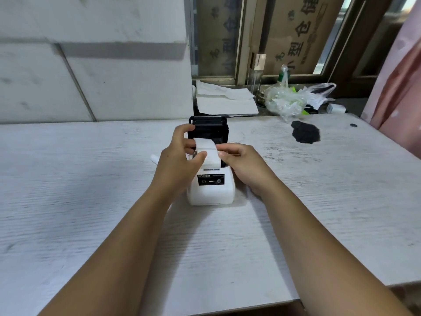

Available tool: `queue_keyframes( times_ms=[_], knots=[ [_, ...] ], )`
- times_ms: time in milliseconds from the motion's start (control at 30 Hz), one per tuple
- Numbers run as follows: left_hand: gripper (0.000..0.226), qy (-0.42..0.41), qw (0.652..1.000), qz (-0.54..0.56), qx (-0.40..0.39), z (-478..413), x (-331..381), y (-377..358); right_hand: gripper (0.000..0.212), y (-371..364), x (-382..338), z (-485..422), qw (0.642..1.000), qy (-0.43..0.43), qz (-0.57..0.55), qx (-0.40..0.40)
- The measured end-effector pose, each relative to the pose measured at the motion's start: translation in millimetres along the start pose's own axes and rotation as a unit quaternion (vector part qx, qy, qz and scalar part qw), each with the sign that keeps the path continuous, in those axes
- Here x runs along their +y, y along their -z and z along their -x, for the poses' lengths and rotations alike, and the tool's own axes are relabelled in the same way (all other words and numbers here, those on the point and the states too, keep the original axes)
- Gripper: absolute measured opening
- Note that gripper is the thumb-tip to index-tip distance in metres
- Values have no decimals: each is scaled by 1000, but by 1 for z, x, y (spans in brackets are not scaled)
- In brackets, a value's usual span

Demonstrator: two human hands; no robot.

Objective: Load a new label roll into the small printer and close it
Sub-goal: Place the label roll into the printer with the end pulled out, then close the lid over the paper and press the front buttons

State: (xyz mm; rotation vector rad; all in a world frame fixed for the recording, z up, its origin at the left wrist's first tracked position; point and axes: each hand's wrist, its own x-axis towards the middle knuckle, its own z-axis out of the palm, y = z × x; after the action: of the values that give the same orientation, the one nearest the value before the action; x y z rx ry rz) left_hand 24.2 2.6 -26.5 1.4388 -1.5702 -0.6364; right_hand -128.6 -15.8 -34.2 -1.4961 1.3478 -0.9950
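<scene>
A small white printer [210, 191] with a black control panel stands in the middle of the table. Its black lid [208, 127] is swung up and back. A white label roll [208, 149] sits in the open bay, with its paper end hanging over the front. My left hand [180, 156] grips the roll's left side, thumb on the paper. My right hand [241, 160] pinches the roll's right edge.
The white wood-grain table [91, 201] has a black stain [305, 133] at the back right. Folded white papers [225, 101] and plastic bags [291, 99] lie on the sill behind. A small white object [155, 158] lies left of my left hand.
</scene>
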Motion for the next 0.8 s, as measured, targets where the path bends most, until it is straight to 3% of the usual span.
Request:
queue_keyframes(
  times_ms=[200, 433, 567, 700, 733, 800],
  knots=[
    [65, 13, 989, 143, 19, -1, 1, -4, 28, -2, -4, 0, 999, 10, -35, 30],
    [47, 32, 984, 173, 13, 0, 2, -6, 2, -3, -5, -1, 985, 72, -132, 83],
    [27, -5, 991, 132, 23, 2, 7, -4, 34, -9, -4, -4, 980, 89, -177, 29],
    [19, -63, 994, 59, 59, 6, 10, -3, 38, -9, -5, -2, 983, 101, -150, 36],
    [14, -117, 989, -6, 93, 6, 8, -2, 37, -8, -6, -1, 983, 109, -143, 39],
    [7, -230, 941, -185, 166, 4, 3, -2, 36, -6, -7, 0, 984, 121, -125, 42]
  ],
)
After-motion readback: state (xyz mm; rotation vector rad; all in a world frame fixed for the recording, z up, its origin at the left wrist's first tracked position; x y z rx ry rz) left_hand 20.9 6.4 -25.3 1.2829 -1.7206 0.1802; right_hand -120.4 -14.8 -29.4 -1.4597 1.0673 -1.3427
